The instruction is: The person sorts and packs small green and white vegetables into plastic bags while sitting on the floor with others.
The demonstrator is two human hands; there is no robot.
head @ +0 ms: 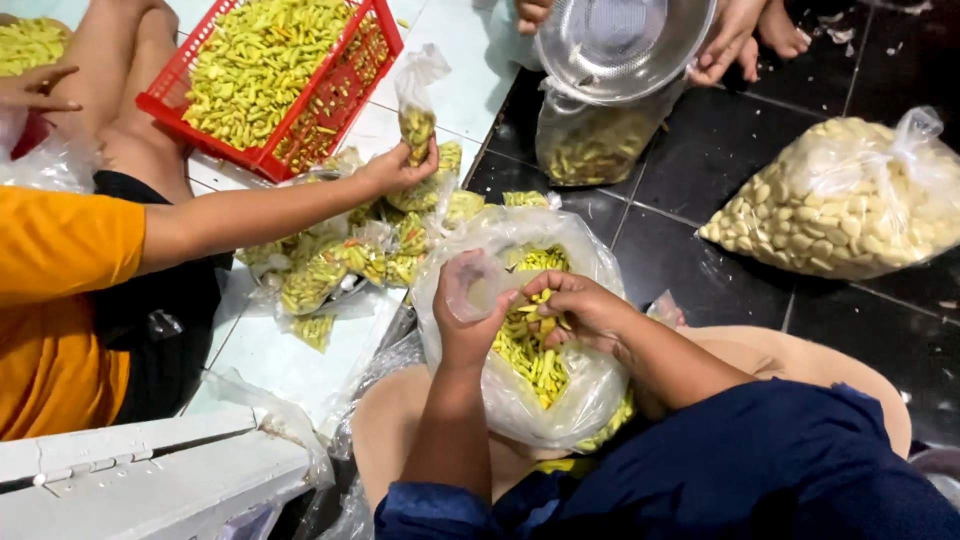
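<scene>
The person's left hand (468, 305) pinches open a small clear bag (478, 284), while the right hand (580, 308) closes on a few yellow-green chillies (535, 345) — both over a big plastic sack (510, 400) in the lap. A co-worker's hand (395, 168) grips a filled packet (417, 125) beside a red basket (160, 105).

We hold a small clear bag (478, 285) open in our left hand (465, 320); our right hand (575, 305) pinches green chillies (530, 350) over the large clear sack (520, 400) in our lap. Far left, a co-worker's hand (395, 168) sets a filled packet (417, 125) above a pile of packets (340, 265), beside a red basket (375, 45). Far centre, other hands tip a metal bowl (620, 45). At right lies a bag of pale cloves (845, 200).
</scene>
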